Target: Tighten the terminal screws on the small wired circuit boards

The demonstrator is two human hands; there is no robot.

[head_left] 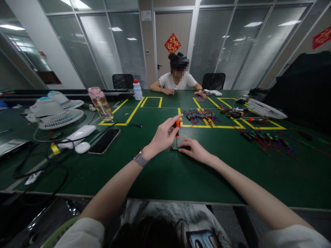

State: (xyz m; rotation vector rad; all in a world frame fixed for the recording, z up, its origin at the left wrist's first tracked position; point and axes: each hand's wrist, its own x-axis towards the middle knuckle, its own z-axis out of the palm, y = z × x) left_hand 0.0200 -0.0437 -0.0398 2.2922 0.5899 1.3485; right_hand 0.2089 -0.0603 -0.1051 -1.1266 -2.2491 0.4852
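Note:
My left hand (167,133) is closed round the orange and black handle of a screwdriver (177,124), which stands upright. Its thin shaft reaches down to a small green circuit board (175,148) lying flat on the table. From the right, my right hand (194,149) rests on the table with its fingertips pinching the board's right end. Part of the board is hidden under those fingers. Beyond my hands lies a bundle of circuit boards with red and blue wires (201,116).
More wired boards (270,137) lie to the right, near a red-handled tool (258,120). On the left are a phone (105,141), a white mouse (82,147), cables, fans (58,113) and a leaning bottle (100,104). Another person (178,81) sits across the green table (160,182).

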